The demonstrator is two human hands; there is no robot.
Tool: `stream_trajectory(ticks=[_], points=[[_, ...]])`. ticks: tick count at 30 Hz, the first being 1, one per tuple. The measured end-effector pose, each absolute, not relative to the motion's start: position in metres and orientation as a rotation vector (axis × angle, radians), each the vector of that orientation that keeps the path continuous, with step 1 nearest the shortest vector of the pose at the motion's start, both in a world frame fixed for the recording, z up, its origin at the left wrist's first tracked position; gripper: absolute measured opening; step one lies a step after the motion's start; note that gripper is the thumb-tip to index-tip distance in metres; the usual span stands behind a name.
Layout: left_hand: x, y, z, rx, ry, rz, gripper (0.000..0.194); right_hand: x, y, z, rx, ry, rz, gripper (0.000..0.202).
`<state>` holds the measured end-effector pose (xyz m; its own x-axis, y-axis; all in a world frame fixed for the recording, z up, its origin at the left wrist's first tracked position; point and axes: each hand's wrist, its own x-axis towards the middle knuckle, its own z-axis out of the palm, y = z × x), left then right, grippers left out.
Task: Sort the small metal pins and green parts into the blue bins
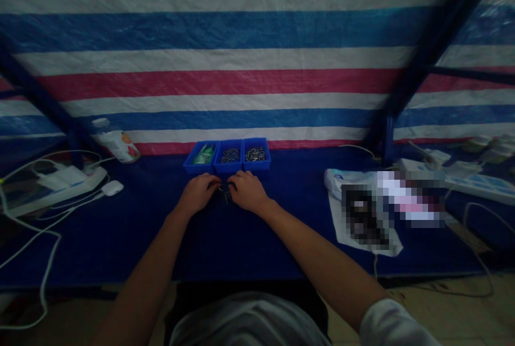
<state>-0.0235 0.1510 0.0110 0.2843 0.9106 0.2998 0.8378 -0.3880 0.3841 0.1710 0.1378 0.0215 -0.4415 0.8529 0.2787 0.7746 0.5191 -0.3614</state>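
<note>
My left hand (199, 192) and my right hand (248, 191) rest close together on the blue table, fingers bent and fingertips drawn in toward each other. Between them lie several small thin metal pieces (227, 196) that look like screws. Both hands seem to pinch at these pieces, but what is in the fingertips is too small and dark to make out. Just beyond my hands stand three blue bins in a row. The left bin (196, 169) contains green and whitish pieces. In the middle bin (228, 168) and the right bin (257, 165) are many small screw-like metal parts.
On the left are a power strip (92, 181), a white charger (112, 188), loose cables and a bottle (123, 146). To the right lies a white plastic bag (336, 217) beside blurred-out items, with another power strip (478, 188) behind. Striped sheeting (257, 83) hangs at the back.
</note>
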Motion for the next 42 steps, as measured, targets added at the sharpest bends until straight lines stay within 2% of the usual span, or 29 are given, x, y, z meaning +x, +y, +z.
stream_trajectory(ticks=[7, 12, 20, 27, 32, 38, 42], points=[[-0.023, 0.152, 0.008, 2.440, 1.699, 0.693, 0.020, 0.170, 0.140, 0.020, -1.347, -2.322, 0.265, 0.028], [-0.014, 0.148, 0.016, 2.283, 1.617, 0.923, 0.018, 0.169, 0.143, 0.019, -1.319, -2.187, 0.335, 0.029], [-0.004, 0.139, 0.027, 2.028, 1.451, 1.249, 0.023, 0.165, 0.151, 0.027, -1.171, -1.832, 0.869, 0.030], [-0.001, 0.137, 0.030, 2.009, 1.454, 1.297, 0.022, 0.166, 0.151, 0.027, -1.083, -1.813, 0.991, 0.028], [0.000, 0.136, 0.030, 2.018, 1.473, 1.359, 0.022, 0.167, 0.154, 0.024, -0.988, -1.720, 1.146, 0.021], [-0.004, 0.137, 0.032, 2.181, 1.530, 1.428, 0.026, 0.174, 0.161, 0.034, -0.833, -1.450, 1.391, 0.003], [-0.010, 0.140, 0.029, 2.200, 1.625, 1.223, 0.025, 0.182, 0.163, 0.040, -0.870, -1.246, 1.537, 0.022]])
